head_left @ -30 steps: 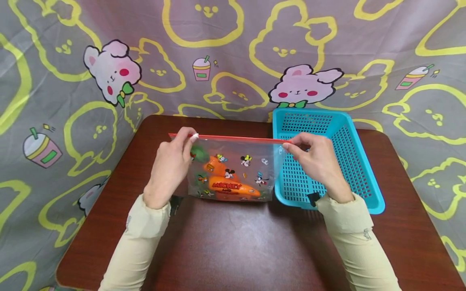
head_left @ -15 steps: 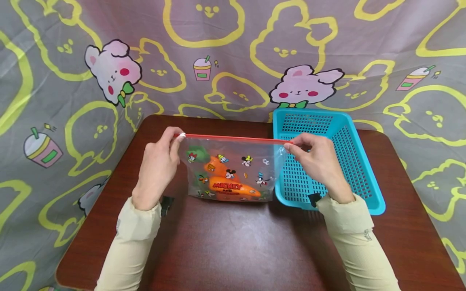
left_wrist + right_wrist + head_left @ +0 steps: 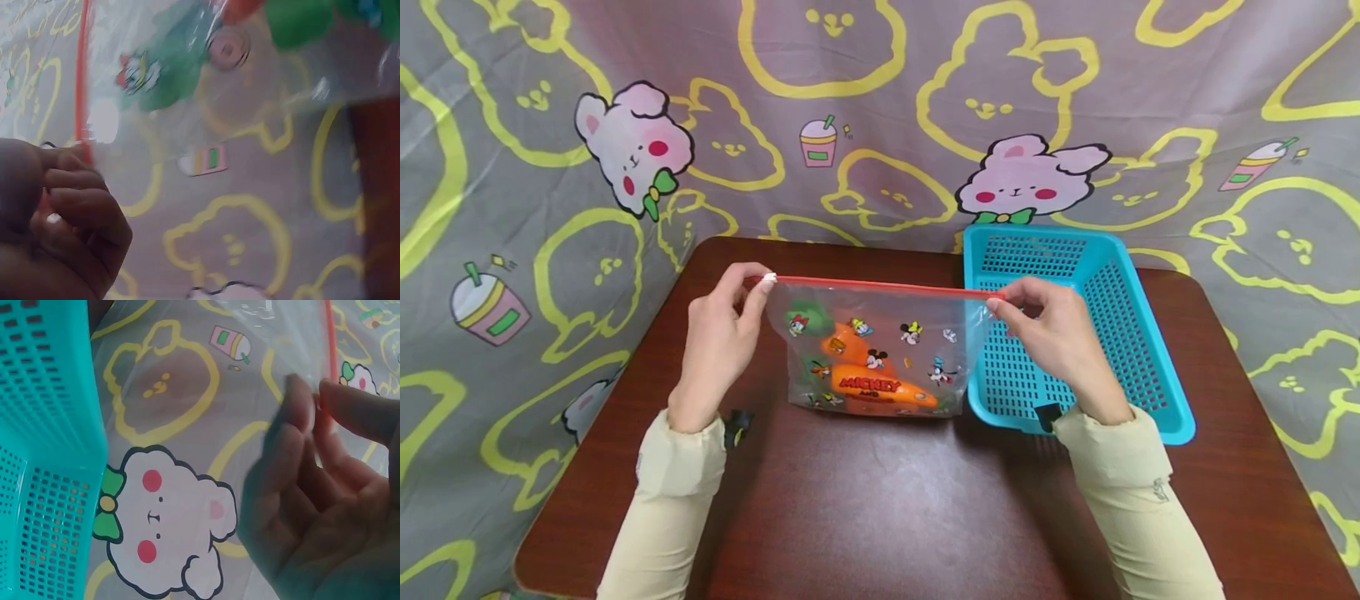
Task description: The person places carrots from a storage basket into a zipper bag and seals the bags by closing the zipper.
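Note:
A clear zip bag (image 3: pixel 936 367) with a red zip strip along its top and cartoon prints hangs upright between the hands. Inside it lie orange, carrot-like things (image 3: pixel 850 343) with green parts (image 3: pixel 808 321); their exact kind is blurred by the plastic. At the strip's left end, by a white slider (image 3: pixel 771 277), my left hand (image 3: pixel 718 333) pinches the bag between thumb and fingers. My right hand (image 3: pixel 1060 333) pinches the strip's right end. In the right wrist view the red strip (image 3: pixel 330 337) runs into the right hand's fingertips.
A turquoise plastic basket (image 3: pixel 1138 333) stands on the brown table (image 3: pixel 880 517), right of the bag and partly under the right hand. Behind the table hangs a grey cloth (image 3: pixel 880 108) printed with rabbits and cups. A black strap piece shows at each wrist.
My left hand has moved left along the red strip together with the white slider, out to the bag's left end. The right hand has stayed nearly in place.

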The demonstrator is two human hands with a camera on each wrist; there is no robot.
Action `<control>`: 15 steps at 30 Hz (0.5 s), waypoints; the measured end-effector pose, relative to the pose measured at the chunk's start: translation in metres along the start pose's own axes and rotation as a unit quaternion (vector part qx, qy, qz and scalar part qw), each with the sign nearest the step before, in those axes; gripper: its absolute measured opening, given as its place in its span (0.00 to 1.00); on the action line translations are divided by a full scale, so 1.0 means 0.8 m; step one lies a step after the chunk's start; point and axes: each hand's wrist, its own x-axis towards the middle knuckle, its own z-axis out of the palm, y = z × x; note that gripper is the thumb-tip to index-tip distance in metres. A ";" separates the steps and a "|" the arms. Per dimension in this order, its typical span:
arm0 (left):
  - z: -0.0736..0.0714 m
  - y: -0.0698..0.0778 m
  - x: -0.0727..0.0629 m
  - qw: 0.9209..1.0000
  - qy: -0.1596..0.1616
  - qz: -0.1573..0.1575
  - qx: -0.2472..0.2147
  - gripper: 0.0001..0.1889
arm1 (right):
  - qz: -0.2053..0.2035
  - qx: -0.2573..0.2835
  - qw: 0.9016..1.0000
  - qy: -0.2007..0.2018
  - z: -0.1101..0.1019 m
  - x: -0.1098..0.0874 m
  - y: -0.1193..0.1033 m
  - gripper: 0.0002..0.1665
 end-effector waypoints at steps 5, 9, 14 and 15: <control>0.011 -0.020 -0.002 0.992 -0.051 -0.067 -0.097 0.23 | 0.011 0.004 0.998 -0.062 0.000 -0.003 0.003 0.20; 0.015 -0.039 -0.013 0.960 -0.172 -0.122 -0.183 0.26 | 0.015 -0.023 0.991 -0.131 0.004 -0.008 0.004 0.21; 0.014 -0.058 -0.029 0.934 -0.258 -0.124 -0.212 0.17 | 0.008 -0.030 0.987 -0.159 0.014 -0.013 0.002 0.10; 0.012 -0.060 -0.031 0.938 -0.258 -0.114 -0.201 0.15 | 0.006 -0.023 0.987 -0.156 0.016 -0.014 0.000 0.08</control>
